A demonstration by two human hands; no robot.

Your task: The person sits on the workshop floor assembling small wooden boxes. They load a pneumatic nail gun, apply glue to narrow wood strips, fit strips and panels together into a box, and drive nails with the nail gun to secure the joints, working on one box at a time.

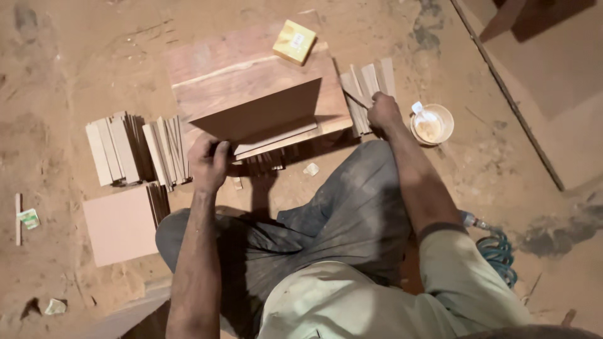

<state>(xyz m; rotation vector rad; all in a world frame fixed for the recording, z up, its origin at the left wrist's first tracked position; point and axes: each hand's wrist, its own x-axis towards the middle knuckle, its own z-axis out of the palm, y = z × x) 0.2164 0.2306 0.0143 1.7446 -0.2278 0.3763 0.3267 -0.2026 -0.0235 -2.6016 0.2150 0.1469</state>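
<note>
Wooden panel [260,116] stood on edge on a block [251,69] at twelve o'clock, the left hand [209,160] gripping its lower corner. The right hand [383,113], at one o'clock, was closed on a thin stick [355,98] over a slat pile [370,85]; its fingertips were hidden. Two slat stacks [135,150] lay at ten o'clock, one glue bowl [432,123] at two, one yellow box [294,41] on the block.
</note>
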